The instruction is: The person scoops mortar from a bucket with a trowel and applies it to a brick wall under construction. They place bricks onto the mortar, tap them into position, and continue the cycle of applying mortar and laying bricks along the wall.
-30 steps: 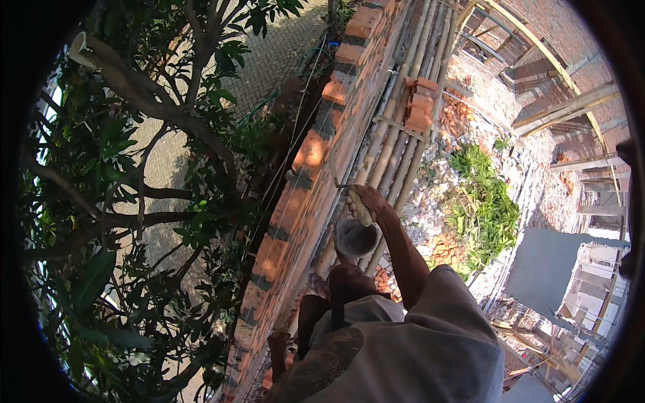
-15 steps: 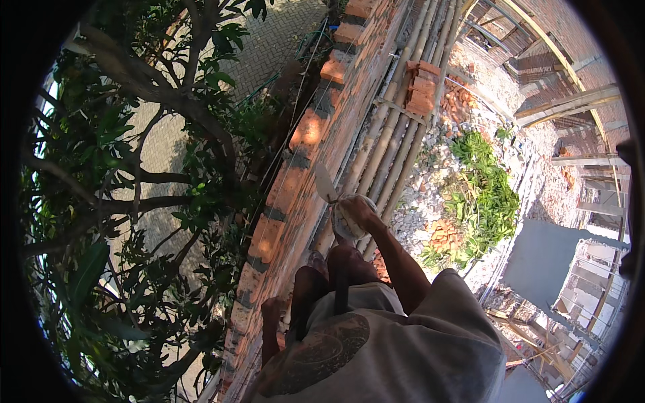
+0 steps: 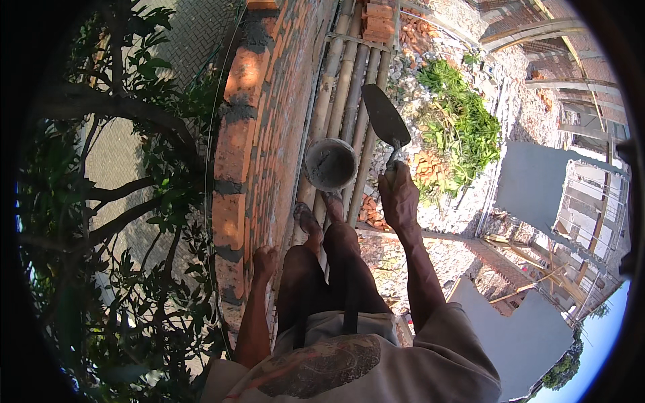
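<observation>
My right hand grips the handle of a pointing trowel, its dark blade raised over the bamboo platform's right edge. A round mortar bucket with grey mortar inside sits on the bamboo poles just beyond my feet. My left hand hangs low beside the brick wall, fingers curled; what they hold, if anything, is hidden. The wall's top course shows orange bricks with grey mortar in the gaps.
Stacked bricks lie farther along the platform. Tree branches overhang a paved path below on the left. To the right is a drop to rubble, loose bricks and green plants, with partly built walls and timber beams beyond.
My right hand and trowel have lifted away from over the bucket toward the right, uncovering it. The view has shifted, so the wall and platform run more vertically and my legs show more.
</observation>
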The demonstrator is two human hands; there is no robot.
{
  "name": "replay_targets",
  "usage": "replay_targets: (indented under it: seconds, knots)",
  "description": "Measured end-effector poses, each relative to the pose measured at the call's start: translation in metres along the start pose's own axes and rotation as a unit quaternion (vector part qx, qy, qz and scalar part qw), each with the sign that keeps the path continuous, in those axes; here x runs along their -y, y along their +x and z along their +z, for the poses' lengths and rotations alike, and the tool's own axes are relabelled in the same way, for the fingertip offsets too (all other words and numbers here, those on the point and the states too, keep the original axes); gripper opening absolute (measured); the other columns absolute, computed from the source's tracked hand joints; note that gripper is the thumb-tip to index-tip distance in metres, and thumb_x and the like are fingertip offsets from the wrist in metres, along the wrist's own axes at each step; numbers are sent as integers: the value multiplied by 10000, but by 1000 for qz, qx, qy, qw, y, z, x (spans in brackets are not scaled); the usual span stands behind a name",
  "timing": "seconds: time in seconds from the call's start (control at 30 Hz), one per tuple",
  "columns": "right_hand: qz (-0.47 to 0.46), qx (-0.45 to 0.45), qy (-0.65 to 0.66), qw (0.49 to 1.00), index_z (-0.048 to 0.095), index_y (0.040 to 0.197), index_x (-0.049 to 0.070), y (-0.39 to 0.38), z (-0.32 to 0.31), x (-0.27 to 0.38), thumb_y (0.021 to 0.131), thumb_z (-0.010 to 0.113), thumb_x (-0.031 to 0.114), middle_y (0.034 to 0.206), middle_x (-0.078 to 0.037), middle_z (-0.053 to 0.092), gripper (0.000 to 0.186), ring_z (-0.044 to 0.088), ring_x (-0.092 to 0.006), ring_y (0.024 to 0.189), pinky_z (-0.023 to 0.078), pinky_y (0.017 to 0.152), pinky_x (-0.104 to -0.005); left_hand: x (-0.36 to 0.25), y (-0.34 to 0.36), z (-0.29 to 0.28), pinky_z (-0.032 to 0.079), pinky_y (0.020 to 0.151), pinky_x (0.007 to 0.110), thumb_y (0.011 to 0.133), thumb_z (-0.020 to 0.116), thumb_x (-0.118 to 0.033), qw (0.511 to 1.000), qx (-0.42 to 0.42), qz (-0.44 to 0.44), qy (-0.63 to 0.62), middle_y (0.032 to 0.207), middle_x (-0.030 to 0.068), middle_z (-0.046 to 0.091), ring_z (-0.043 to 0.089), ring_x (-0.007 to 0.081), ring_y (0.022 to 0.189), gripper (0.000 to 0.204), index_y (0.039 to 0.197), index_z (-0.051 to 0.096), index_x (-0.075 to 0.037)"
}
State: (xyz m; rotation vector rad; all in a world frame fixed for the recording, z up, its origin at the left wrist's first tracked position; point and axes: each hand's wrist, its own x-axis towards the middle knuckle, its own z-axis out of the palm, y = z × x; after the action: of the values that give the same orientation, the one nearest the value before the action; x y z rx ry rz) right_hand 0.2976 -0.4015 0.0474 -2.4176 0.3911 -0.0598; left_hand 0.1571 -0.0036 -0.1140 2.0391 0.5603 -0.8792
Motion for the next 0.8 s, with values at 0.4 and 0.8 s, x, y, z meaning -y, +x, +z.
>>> replay_targets:
  seconds: [0.4, 0.8]
  knots:
    - [-43, 200, -207, 957, 495, 1102, 29, -46, 246, -300, 946, 464, 132, 957, -200, 555, 190, 587, -379, 843, 466, 704, -483, -76, 319, 131, 522, 768, 426, 951, 490, -501, 987, 47, 22, 149, 871, 215, 661, 661, 348, 833, 709, 1255, 519, 138]
    - [172, 408, 98, 891, 461, 1221, 25, -85, 340, -366, 901, 577, 232, 1017, -225, 568, 399, 606, -351, 933, 490, 773, -406, -88, 508, 227, 478, 910, 442, 866, 466, -717, 948, 137, 255, 131, 1084, 309, 619, 600, 387, 1098, 954, 1297, 476, 133]
